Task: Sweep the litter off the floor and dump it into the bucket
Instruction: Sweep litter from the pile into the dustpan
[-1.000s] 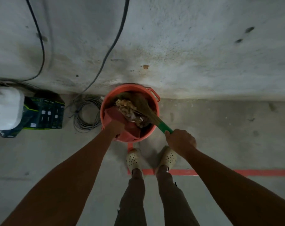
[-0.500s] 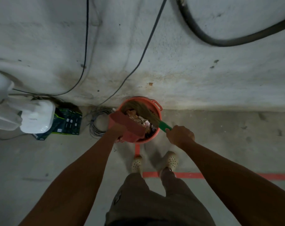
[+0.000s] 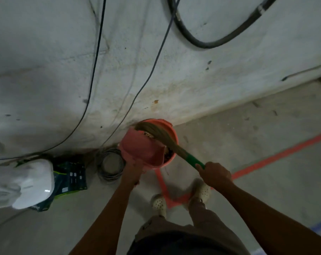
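The floor around the person's feet shows no loose litter in the part that is in view, so the sweeping looks done here, though the dim, wide-angle picture could hide small scraps. The job is in its last step, the dump. The orange bucket stands against the base of the wall, just ahead of the feet. The pink dustpan is tipped steeply over the bucket's left half, with its mouth facing down into it. The broom lies slantwise across the bucket's opening, bristles over the far rim and against the dustpan's edge. It seems placed to rake out whatever clings to the pan. The left hand is below the dustpan's near end with its fingers curled. It appears to grip the handle, which is itself hidden. The right hand is clamped round the broom's green handle, just outside the bucket's near right rim. Brownish litter sits inside the bucket between the dustpan's edge and the broom. It lies ahead of both hands and touches neither. What is left, I judge, is emptying the pan fully and drawing both tools clear.
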`<action>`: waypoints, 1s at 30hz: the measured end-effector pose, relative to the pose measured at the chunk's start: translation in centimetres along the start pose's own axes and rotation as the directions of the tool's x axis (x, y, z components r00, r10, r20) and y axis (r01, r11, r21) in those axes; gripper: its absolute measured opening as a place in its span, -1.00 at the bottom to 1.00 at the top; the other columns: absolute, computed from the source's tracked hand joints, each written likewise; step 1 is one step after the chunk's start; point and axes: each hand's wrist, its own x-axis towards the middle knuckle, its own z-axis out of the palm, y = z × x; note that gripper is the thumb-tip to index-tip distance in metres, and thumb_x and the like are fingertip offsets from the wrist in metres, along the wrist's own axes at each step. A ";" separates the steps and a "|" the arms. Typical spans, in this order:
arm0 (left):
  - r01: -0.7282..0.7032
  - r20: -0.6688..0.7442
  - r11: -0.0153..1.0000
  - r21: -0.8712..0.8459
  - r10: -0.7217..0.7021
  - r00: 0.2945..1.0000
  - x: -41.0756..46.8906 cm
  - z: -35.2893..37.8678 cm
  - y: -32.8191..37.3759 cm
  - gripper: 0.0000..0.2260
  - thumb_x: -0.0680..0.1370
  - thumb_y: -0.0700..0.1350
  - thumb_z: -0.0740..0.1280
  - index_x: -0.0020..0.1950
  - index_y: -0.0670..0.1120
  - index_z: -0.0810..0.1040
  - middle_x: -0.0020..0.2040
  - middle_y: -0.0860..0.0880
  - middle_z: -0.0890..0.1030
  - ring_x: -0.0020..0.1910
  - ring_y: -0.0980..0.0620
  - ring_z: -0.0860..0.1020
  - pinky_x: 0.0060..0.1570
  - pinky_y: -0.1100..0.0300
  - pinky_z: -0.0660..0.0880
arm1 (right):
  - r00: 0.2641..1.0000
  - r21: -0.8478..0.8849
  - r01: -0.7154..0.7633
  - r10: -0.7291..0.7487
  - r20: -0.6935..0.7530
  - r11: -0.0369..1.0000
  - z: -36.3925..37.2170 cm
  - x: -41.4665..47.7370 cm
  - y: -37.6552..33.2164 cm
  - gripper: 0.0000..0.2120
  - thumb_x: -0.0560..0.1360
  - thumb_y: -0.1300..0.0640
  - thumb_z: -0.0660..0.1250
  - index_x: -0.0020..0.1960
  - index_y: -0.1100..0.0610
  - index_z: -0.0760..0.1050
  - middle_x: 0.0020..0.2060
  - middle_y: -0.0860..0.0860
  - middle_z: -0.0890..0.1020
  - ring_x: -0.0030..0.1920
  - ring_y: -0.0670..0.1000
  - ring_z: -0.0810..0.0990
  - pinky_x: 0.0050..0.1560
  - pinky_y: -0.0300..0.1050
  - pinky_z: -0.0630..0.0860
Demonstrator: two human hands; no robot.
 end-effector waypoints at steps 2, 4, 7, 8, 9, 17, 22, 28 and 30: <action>-0.092 -0.014 0.996 0.012 0.092 0.996 -0.8 -0.3 -1.1 -0.57 0.65 0.22 0.21 -0.06 -0.16 0.49 -0.47 -0.08 0.45 -0.63 -0.01 0.40 -0.60 0.20 0.33 | 0.999 0.056 -0.036 0.037 -0.013 0.998 1.4 -2.4 1.0 -0.47 0.61 -0.37 0.07 -0.06 0.07 0.52 -0.26 0.00 0.60 -0.27 0.00 0.63 -0.17 -0.08 0.64; -0.172 -0.009 0.984 0.040 0.172 0.985 -1.7 -0.3 -1.9 -0.61 0.65 0.21 0.22 -0.14 -0.09 0.48 -0.44 -0.16 0.47 -0.53 -0.14 0.49 -0.51 0.00 0.48 | 0.997 0.126 -0.074 0.077 -0.018 0.989 2.6 -4.5 2.0 -0.47 0.61 -0.37 0.06 -0.08 0.05 0.50 -0.26 0.00 0.60 -0.27 0.00 0.62 -0.18 -0.06 0.63; -0.229 0.015 0.971 0.064 0.229 0.973 -3.0 0.2 -2.0 -0.66 0.62 0.23 0.23 -0.19 0.01 0.46 -0.36 -0.14 0.53 -0.32 -0.25 0.57 -0.23 -0.18 0.55 | 0.989 0.203 -0.131 0.142 -0.044 0.970 3.9 -7.1 3.4 -0.48 0.61 -0.38 0.04 -0.09 0.03 0.47 -0.24 0.01 0.58 -0.26 0.00 0.60 -0.19 -0.04 0.61; -0.239 0.024 0.970 0.048 0.238 0.971 -3.4 0.7 -1.9 -0.68 0.60 0.23 0.24 -0.13 0.00 0.49 -0.33 -0.13 0.55 -0.27 -0.27 0.58 -0.20 -0.15 0.54 | 0.985 0.232 -0.147 0.165 -0.058 0.961 4.3 -7.9 3.9 -0.48 0.61 -0.38 0.03 -0.09 0.04 0.47 -0.24 0.01 0.57 -0.26 0.01 0.59 -0.22 -0.07 0.58; -0.258 0.034 0.965 0.044 0.257 0.966 -3.9 1.2 -1.4 -0.71 0.59 0.22 0.25 -0.02 0.01 0.54 -0.27 -0.15 0.58 -0.21 -0.29 0.60 -0.17 -0.11 0.53 | 0.979 0.264 -0.163 0.189 -0.075 0.951 4.6 -8.6 4.4 -0.48 0.61 -0.38 0.03 -0.09 0.04 0.47 -0.25 0.01 0.56 -0.26 0.02 0.59 -0.25 -0.08 0.54; -0.485 0.132 0.874 0.036 0.477 0.869 -9.8 8.8 4.7 -0.71 0.51 0.15 0.28 0.01 -0.07 0.51 -0.19 -0.19 0.60 -0.22 -0.23 0.59 -0.17 -0.06 0.53 | 0.906 0.528 -0.202 0.363 -0.220 0.825 6.9 -14.2 12.2 -0.46 0.61 -0.38 0.05 -0.14 0.05 0.48 -0.31 0.04 0.59 -0.32 0.06 0.58 -0.34 -0.09 0.47; -0.553 0.265 0.833 0.010 0.531 0.805 -18.6 16.1 7.3 -0.87 0.62 -0.11 0.29 -0.10 -0.09 0.43 -0.39 -0.06 0.48 -0.52 -0.03 0.42 -0.56 0.21 0.36 | 0.812 0.719 -0.204 0.526 -0.255 0.664 9.4 -19.7 20.8 -0.47 0.61 -0.35 0.09 -0.25 0.06 0.42 -0.38 0.04 0.55 -0.37 0.06 0.54 -0.39 -0.11 0.39; -0.621 0.358 0.782 -0.041 0.592 0.722 -30.0 26.5 7.6 -0.82 0.63 -0.08 0.28 -0.13 -0.09 0.39 -0.36 -0.11 0.50 -0.56 -0.05 0.40 -0.59 0.22 0.29 | 0.708 0.861 -0.156 0.663 -0.244 0.484 12.4 -27.2 33.1 -0.42 0.61 -0.35 0.08 -0.21 0.13 0.47 -0.38 0.07 0.55 -0.37 0.07 0.54 -0.36 -0.07 0.42; -0.630 0.381 0.774 -0.059 0.601 0.703 -34.0 30.1 7.6 -0.82 0.62 -0.08 0.28 -0.13 -0.11 0.39 -0.37 -0.11 0.51 -0.58 -0.05 0.41 -0.58 0.21 0.31 | 0.669 0.881 -0.159 0.705 -0.235 0.445 13.0 -29.7 37.3 -0.41 0.62 -0.34 0.08 -0.21 0.15 0.48 -0.38 0.07 0.57 -0.36 0.08 0.56 -0.34 -0.04 0.48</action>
